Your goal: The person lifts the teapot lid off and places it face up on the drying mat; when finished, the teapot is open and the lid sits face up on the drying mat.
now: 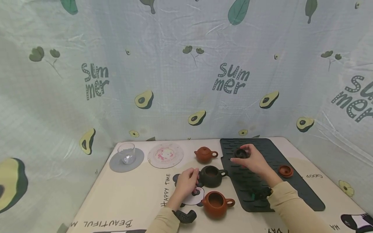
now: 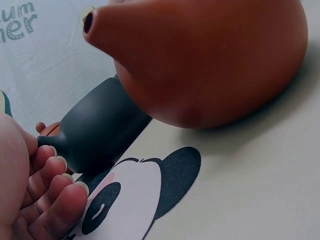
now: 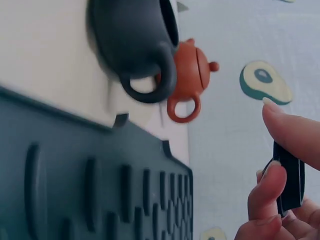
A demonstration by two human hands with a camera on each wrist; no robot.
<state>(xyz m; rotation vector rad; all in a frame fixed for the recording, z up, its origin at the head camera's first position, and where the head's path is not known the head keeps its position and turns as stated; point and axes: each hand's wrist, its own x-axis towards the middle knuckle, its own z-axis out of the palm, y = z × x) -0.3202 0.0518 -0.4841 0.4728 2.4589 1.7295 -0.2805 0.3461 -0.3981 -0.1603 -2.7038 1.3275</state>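
Observation:
My left hand (image 1: 186, 182) pinches the spout of a dark, lidless teapot (image 1: 212, 181) standing mid-table. In the left wrist view, the fingertips (image 2: 59, 165) gather at that spout, left of the dark body. To the right, above a dark ribbed mat, my right hand (image 1: 257, 161) holds a small round dark teapot lid (image 1: 241, 153) between thumb and fingers. The right wrist view shows this lid (image 3: 291, 180) edge-on in the grip. Nearer to me sits a reddish-brown teapot (image 1: 214, 212), its top uncovered and its handle to the right.
A small brown teapot (image 1: 204, 155) wearing its lid stands behind the dark one. On the ribbed mat (image 1: 306, 197) lies a reddish lid (image 1: 285, 171). Farther left are a glass cup (image 1: 127, 156) on a grey coaster (image 1: 115, 165) and a round patterned coaster (image 1: 158, 161).

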